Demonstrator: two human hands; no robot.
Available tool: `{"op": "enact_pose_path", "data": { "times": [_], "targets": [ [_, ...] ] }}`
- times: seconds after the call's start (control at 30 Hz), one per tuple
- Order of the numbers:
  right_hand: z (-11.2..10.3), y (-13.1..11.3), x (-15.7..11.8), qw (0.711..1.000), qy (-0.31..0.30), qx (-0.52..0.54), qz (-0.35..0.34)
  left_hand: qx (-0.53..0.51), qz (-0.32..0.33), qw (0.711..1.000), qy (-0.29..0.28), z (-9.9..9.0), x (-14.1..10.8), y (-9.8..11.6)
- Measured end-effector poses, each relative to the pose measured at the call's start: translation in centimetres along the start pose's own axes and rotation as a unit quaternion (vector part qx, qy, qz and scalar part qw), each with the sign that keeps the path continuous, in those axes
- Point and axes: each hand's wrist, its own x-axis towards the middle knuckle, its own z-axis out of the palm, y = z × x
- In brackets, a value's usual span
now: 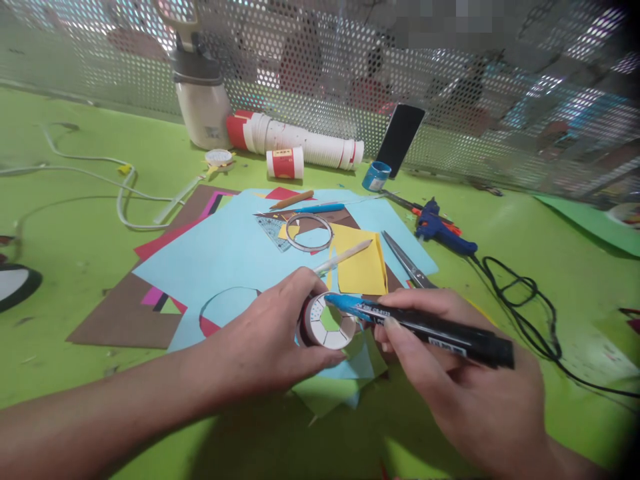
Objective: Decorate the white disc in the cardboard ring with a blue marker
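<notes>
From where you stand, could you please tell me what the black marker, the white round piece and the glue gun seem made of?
Marker: probably plastic, fairly glossy, with barrel highlights. White round piece: perhaps paper or card, matte, with inked lines. Glue gun: likely moulded plastic, smooth, evenly blue.

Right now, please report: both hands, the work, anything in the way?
Left hand gripping round white piece. Right hand holding black marker, blue end at piece's rim. Scissors lie just beyond right hand.

left hand (280,330): bare | left forearm (125,413): bare, tapering to wrist | right hand (480,393): bare
</notes>
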Motion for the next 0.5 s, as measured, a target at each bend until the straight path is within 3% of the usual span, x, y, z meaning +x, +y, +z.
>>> {"op": "enact_pose_path", "data": {
  "times": [0.5],
  "targets": [
    [-0.03,0.09,-0.02,1.000,-0.010,0.006,-0.005,0.000,-0.002,1.000,-0.004,-0.10,0.02,0.10]
  ]
}}
